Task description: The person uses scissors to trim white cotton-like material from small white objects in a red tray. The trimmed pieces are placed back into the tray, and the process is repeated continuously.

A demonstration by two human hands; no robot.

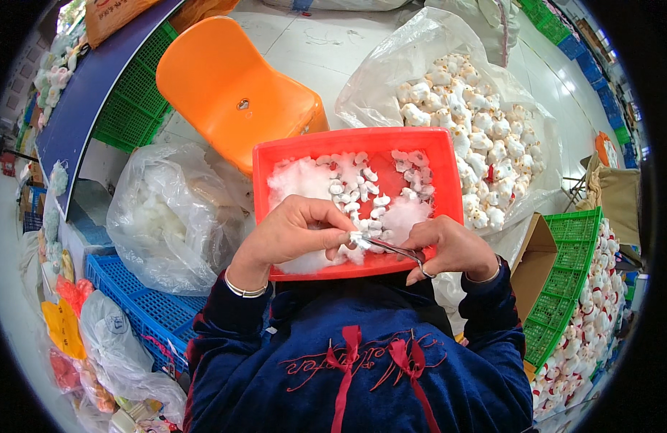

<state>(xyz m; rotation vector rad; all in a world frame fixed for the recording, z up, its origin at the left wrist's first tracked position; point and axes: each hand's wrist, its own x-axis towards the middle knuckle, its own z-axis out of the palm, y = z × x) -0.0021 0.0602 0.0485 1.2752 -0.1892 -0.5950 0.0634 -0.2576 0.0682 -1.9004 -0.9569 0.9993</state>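
A red plastic tray (449, 173) rests on my lap, holding white stuffing fluff (297, 179) and several small white toy pieces (355, 189). My left hand (290, 234) pinches one small white toy piece (359, 238) over the tray's near edge. My right hand (452, 245) grips metal tweezers (395, 249), whose tips point left and touch that piece. Both hands meet above the tray's front rim.
A clear bag of white plush toys (477, 115) lies behind the tray at right. An orange chair (232, 86) stands ahead. A bag of stuffing (167, 216) sits on a blue crate (138, 303) at left. A green crate (564, 289) of toys stands at right.
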